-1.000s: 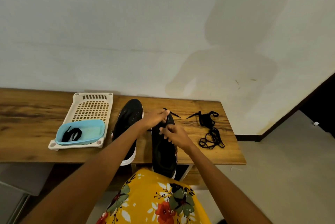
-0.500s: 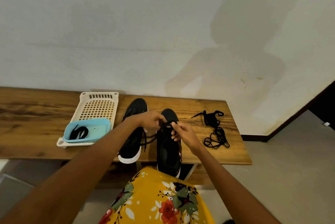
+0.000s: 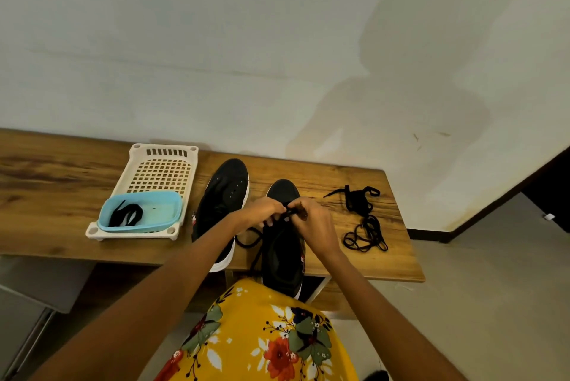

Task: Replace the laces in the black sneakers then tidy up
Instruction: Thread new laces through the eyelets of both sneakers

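While both arms reach forward over the wooden tabletop (image 3: 354,260), the left hand (image 3: 262,214) and the right hand (image 3: 314,226) meet above the front part of the black sneaker on the right (image 3: 282,257), each with fingers curled and pinching the black lace (image 3: 246,240) being worked at that shoe; the exact eyelet is hidden behind the fingers. A loose stretch of this lace loops down onto the tabletop between the two shoes. This sneaker's heel overhangs the near edge of the tabletop, and a small red and white mark shows on its side, too small to read. Just to its left lies the second black sneaker with a white sole (image 3: 223,205), toe pointing toward the wall, with no lace visible in its rows of eyelets. Further left sits a cream plastic perforated tray (image 3: 160,171), and in its near end rests a light blue plastic tub (image 3: 160,211) holding a coiled black lace (image 3: 125,216). Right of the hands, a tangle of loose black laces (image 3: 364,220) lies on the tabletop. No brand name or other writing is legible anywhere.
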`<control>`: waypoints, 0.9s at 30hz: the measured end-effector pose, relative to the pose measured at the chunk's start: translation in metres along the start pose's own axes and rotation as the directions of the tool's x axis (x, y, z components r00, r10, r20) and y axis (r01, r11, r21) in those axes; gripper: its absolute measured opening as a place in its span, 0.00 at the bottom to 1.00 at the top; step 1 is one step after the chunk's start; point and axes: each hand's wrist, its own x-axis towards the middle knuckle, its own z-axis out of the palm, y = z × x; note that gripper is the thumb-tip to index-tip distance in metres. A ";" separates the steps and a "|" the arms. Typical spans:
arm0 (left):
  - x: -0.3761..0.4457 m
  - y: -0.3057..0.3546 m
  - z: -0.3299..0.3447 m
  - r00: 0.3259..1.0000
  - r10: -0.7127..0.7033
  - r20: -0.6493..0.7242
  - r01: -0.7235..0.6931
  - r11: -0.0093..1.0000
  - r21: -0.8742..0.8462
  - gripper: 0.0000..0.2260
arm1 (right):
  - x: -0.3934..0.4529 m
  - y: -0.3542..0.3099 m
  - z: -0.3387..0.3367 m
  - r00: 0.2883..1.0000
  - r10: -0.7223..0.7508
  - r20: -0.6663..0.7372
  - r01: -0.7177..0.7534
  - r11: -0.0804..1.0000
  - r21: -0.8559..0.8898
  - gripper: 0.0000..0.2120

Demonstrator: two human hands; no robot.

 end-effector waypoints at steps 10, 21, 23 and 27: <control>-0.003 0.004 0.008 0.883 -0.009 -0.469 -0.006 1.000 -0.029 0.24 | -0.012 -0.001 0.010 0.978 -0.175 -0.115 0.162 0.980 -0.117 0.07; -0.001 -0.005 -0.030 0.811 -0.017 -0.584 -0.331 0.811 -0.483 0.04 | -0.022 0.007 0.010 0.981 0.007 -0.194 0.018 0.992 0.127 0.09; -0.005 -0.011 -0.029 0.915 0.281 -0.289 -0.282 0.959 0.039 0.10 | -0.019 0.007 0.012 0.987 0.020 -0.162 0.004 0.990 0.144 0.09; -0.006 -0.012 -0.031 0.971 0.236 0.043 -0.216 0.785 0.580 0.12 | -0.019 0.005 0.009 0.992 0.050 -0.117 -0.030 0.985 0.168 0.08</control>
